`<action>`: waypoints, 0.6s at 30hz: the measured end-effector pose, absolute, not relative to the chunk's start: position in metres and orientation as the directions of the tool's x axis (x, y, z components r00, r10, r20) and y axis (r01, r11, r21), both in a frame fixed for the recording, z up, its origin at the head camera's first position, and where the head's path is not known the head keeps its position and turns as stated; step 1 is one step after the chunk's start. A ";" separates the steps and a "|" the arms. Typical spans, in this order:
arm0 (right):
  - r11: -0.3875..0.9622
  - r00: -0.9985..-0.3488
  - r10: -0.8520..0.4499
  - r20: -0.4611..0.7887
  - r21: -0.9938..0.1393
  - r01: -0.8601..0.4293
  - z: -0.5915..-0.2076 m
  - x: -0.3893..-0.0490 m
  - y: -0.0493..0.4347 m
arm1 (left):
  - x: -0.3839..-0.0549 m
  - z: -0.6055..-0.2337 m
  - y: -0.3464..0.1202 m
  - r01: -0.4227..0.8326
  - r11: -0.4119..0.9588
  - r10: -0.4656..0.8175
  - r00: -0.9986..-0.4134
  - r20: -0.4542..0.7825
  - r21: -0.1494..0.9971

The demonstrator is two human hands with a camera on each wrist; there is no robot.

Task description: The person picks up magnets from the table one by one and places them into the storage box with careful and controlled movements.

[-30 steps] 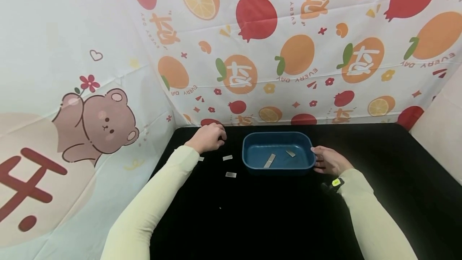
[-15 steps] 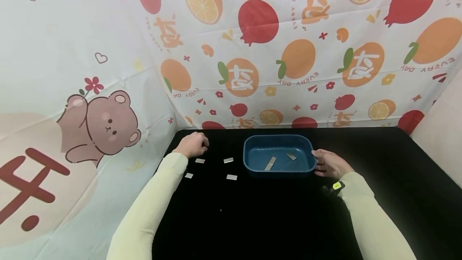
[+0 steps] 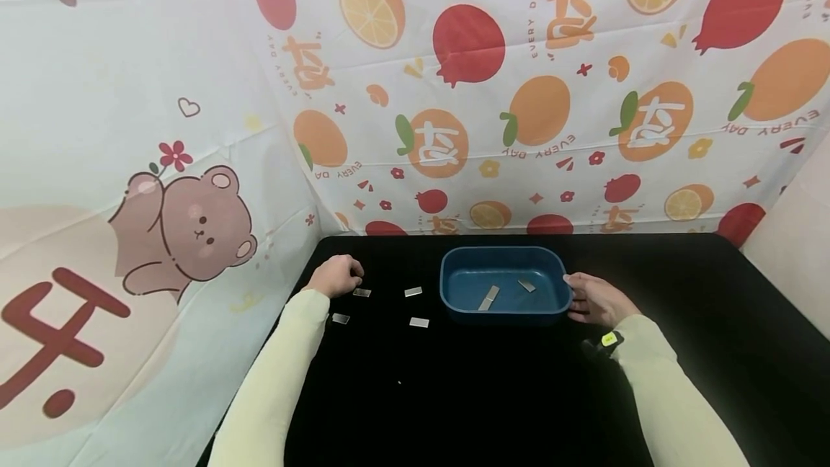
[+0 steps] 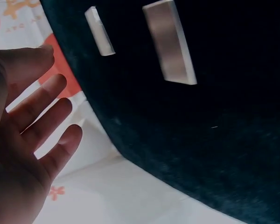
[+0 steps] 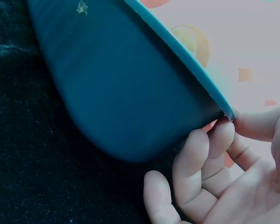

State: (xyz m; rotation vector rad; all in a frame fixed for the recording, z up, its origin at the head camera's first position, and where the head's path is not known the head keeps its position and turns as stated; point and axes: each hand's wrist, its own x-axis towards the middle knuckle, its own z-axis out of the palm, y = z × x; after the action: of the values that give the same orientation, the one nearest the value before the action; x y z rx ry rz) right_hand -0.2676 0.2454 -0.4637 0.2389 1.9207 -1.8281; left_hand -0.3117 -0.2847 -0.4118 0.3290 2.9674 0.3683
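Observation:
My left hand (image 3: 334,277) hovers at the far left of the black table. In the left wrist view its fingers (image 4: 60,112) are loosely extended, with nothing held. Small silvery rectangular plates lie nearby: one plate (image 3: 362,293) right by the fingertips, another plate (image 3: 341,319) in front of it. Two more, a plate (image 3: 413,292) and a plate (image 3: 419,323), lie farther right. With thumb and fingers my right hand (image 3: 599,300) pinches the right rim of a blue plastic tub (image 3: 506,313). Inside it are a long silvery strip (image 3: 489,298) and a shorter piece (image 3: 527,285).
A black cloth-like surface (image 3: 493,395) covers the table. A white fruit-print curtain (image 3: 480,121) hangs behind, and a bear-print curtain (image 3: 194,236) lines the left side. A tiny light speck (image 3: 399,383) lies on the front part of the table.
My left hand has moved left and nearer, from behind the plates to beside the far-left one, uncovering the front-left plate. The right hand keeps hold of the tub. The head view has tilted slightly.

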 end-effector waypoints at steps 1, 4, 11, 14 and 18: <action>0.095 -0.871 -0.196 -0.450 -0.893 0.440 -0.463 -0.267 0.246 | -0.311 -0.415 -0.286 0.187 0.949 0.220 -0.970 -0.105 0.256; 0.098 -0.871 -0.196 -0.450 -0.893 0.439 -0.463 -0.267 0.246 | -0.309 -0.422 -0.288 0.172 0.951 0.205 -0.973 -0.109 0.257; 0.096 -0.876 -0.193 -0.443 -0.897 0.432 -0.464 -0.267 0.246 | -0.306 -0.433 -0.294 0.132 0.954 0.166 -0.981 -0.103 0.270; 0.094 -0.876 -0.200 -0.439 -0.898 0.429 -0.464 -0.268 0.246 | -0.308 -0.437 -0.296 0.115 0.956 0.147 -0.984 -0.101 0.270; 0.092 -0.876 -0.208 -0.435 -0.900 0.425 -0.463 -0.269 0.248 | -0.311 -0.441 -0.295 0.110 0.953 0.142 -0.985 -0.095 0.283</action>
State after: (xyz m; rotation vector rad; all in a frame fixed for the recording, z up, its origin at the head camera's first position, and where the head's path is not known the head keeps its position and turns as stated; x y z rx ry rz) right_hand -0.2687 0.2477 -0.4626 0.2128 1.9191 -1.8356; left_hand -0.3109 -0.2954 -0.4410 0.1935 2.9911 0.4232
